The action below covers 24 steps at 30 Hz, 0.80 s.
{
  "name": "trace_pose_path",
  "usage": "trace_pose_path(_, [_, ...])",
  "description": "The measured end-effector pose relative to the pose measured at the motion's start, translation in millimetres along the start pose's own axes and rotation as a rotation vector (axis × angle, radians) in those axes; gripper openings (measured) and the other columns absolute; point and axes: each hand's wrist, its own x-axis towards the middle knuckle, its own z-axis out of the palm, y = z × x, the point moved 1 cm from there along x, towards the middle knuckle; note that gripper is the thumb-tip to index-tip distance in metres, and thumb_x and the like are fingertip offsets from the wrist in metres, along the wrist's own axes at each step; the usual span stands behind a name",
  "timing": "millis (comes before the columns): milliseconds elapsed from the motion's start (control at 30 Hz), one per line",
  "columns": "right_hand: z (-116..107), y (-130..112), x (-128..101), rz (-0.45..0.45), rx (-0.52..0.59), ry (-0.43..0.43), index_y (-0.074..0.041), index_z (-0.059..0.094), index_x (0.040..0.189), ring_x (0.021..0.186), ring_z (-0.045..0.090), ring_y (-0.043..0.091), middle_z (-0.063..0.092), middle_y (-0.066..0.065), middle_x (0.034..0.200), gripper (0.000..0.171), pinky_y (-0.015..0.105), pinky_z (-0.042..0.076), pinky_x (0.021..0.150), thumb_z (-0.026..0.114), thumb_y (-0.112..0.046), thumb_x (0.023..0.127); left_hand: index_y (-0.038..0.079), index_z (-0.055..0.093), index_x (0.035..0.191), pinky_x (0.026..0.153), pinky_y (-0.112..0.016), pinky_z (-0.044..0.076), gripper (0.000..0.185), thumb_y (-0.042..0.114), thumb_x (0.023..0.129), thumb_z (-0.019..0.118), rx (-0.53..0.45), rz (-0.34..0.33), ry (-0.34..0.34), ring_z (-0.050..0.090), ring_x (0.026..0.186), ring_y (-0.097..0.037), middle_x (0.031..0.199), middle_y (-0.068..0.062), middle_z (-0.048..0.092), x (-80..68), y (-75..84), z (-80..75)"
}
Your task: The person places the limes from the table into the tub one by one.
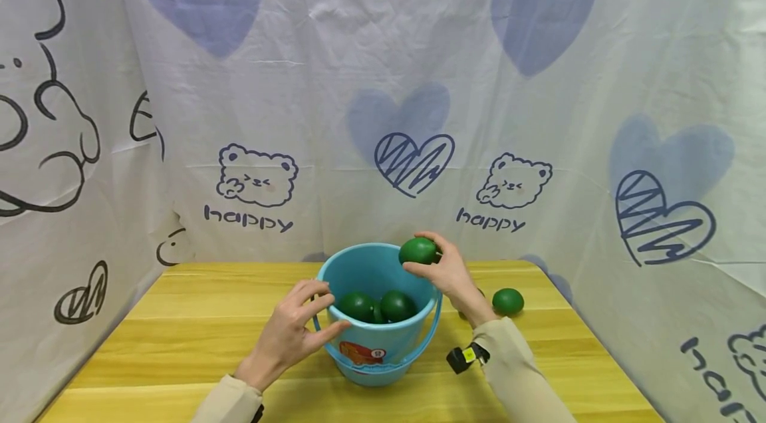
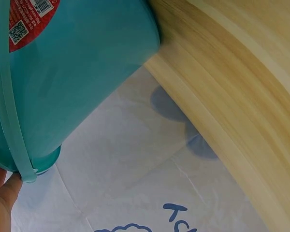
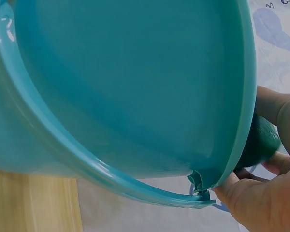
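A teal plastic bucket (image 1: 359,263) stands on the wooden table (image 1: 197,323) with its handle down; dark green balls (image 1: 358,305) lie inside it. My right hand (image 1: 445,270) grips another green ball (image 1: 418,251) over the bucket's far right rim. My left hand (image 1: 293,333) rests against the bucket's left side with straight fingers. One more green ball (image 1: 507,301) lies on the table to the right. The left wrist view shows the bucket's outer wall (image 2: 67,77) with my left hand (image 2: 0,193) below it. In the right wrist view the bucket's inside (image 3: 125,82) fills the frame, with the held ball (image 3: 258,145) beside the rim.
A white cloth with hearts and bears (image 1: 383,110) hangs behind and on both sides of the table. A small black device (image 1: 463,358) sits at my right wrist. Bare wood lies left of the bucket (image 1: 197,303) and in front of it.
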Motion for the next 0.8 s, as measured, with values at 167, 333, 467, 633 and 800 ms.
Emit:
trace_pose_path(167, [-0.1, 1.6, -1.0, -0.019, 0.016, -0.023, -0.014, 0.052, 0.138, 0.129, 0.051, 0.038, 0.053, 0.015, 0.139, 0.060, 0.054, 0.049, 0.100, 0.078, -0.020, 0.084, 0.011, 0.074, 0.100, 0.085, -0.042, 0.059, 0.038, 0.043, 0.079, 0.080, 0.003, -0.005, 0.001, 0.059, 0.106, -0.018, 0.111, -0.002, 0.067, -0.1, 0.3, -0.2])
trace_pose_path(333, [0.8, 1.8, -2.9, -0.011, 0.035, -0.027, -0.012, 0.055, 0.135, 0.129, 0.052, 0.035, 0.054, 0.015, 0.138, 0.054, 0.053, 0.048, 0.103, 0.077, -0.020, 0.086, 0.012, 0.074, 0.100, 0.085, -0.041, 0.059, 0.038, 0.043, 0.079, 0.080, 0.001, -0.002, 0.004, 0.059, 0.106, -0.017, 0.110, -0.001, 0.067, 0.0, 0.5, -0.2])
trace_pose_path(467, [1.0, 1.6, -5.0, -0.014, 0.064, -0.016, -0.012, 0.057, 0.131, 0.126, 0.055, 0.032, 0.058, 0.013, 0.135, 0.048, 0.050, 0.050, 0.101, 0.075, -0.020, 0.087, 0.012, 0.074, 0.099, 0.086, -0.039, 0.059, 0.038, 0.044, 0.079, 0.080, 0.007, -0.001, 0.005, 0.059, 0.106, -0.017, 0.110, -0.001, 0.067, -0.1, 0.3, -0.1])
trace_pose_path(633, [-0.8, 3.0, -8.4, -0.014, 0.091, 0.017, -0.013, 0.061, 0.128, 0.123, 0.056, 0.027, 0.062, 0.009, 0.130, 0.041, 0.049, 0.050, 0.101, 0.072, -0.022, 0.090, 0.013, 0.074, 0.099, 0.090, -0.034, 0.057, 0.037, 0.043, 0.079, 0.080, 0.016, 0.001, 0.005, 0.059, 0.106, -0.016, 0.110, 0.000, 0.067, -0.5, 0.1, 0.1])
trace_pose_path(800, [-4.9, 7.2, -9.4, -0.023, 0.089, 0.074, -0.013, 0.064, 0.124, 0.119, 0.058, 0.025, 0.065, 0.009, 0.124, 0.034, 0.046, 0.050, 0.101, 0.070, -0.021, 0.091, 0.012, 0.074, 0.099, 0.088, -0.037, 0.058, 0.037, 0.044, 0.080, 0.080, 0.014, 0.005, 0.011, 0.060, 0.106, -0.017, 0.110, -0.001, 0.067, -0.5, -0.1, 0.1])
